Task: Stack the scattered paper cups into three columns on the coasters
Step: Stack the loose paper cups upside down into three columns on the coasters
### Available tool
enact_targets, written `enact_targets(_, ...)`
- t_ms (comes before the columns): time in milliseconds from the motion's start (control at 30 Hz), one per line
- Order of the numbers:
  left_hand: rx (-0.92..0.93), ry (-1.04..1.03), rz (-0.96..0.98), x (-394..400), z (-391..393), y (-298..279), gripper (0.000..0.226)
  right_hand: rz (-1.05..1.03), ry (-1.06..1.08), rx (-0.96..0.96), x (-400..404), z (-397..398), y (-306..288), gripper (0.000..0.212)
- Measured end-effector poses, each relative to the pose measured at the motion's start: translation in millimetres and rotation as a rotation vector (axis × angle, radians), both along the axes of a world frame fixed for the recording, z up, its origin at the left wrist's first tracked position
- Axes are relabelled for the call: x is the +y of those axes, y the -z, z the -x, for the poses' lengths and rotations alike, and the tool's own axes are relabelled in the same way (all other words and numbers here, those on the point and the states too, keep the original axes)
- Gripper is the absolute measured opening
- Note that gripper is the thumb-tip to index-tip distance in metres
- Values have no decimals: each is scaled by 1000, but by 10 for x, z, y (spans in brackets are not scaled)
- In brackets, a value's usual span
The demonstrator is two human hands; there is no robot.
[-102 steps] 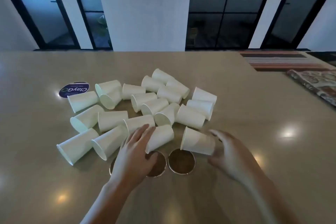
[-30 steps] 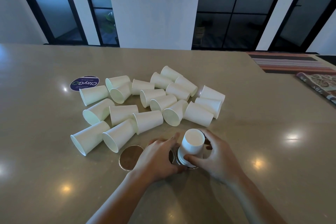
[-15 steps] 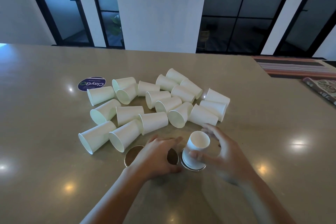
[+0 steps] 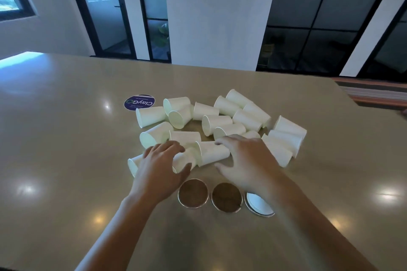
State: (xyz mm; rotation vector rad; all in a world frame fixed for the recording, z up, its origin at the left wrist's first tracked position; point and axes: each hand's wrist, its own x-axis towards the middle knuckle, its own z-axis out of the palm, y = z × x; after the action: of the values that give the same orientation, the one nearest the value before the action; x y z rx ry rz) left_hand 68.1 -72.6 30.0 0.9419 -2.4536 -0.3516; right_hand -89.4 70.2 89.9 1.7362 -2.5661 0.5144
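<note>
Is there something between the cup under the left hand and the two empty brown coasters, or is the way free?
Nothing visible blocks it. The left hand is over a lying cup, and only bare table separates it from the left coaster and middle coaster.
</note>
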Motion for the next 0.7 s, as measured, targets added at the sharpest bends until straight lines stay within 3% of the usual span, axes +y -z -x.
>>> enact_targets(167, -157, 32, 17, -166, -206, 175, 75, -290, 62, 208, -559, 79, 311, 46)
enact_targets(267, -193, 36, 28, -220, -266, 287, 82, -357, 78, 248, -754, 113, 402, 49)
enact_targets(500, -98, 70, 63, -269, -269, 341, 72, -267, 66, 294, -891, 130, 620, 43)
enact_targets(700, 89, 135, -213, -352, -363, 92, 78, -121, 85, 196, -696, 49, 462, 58)
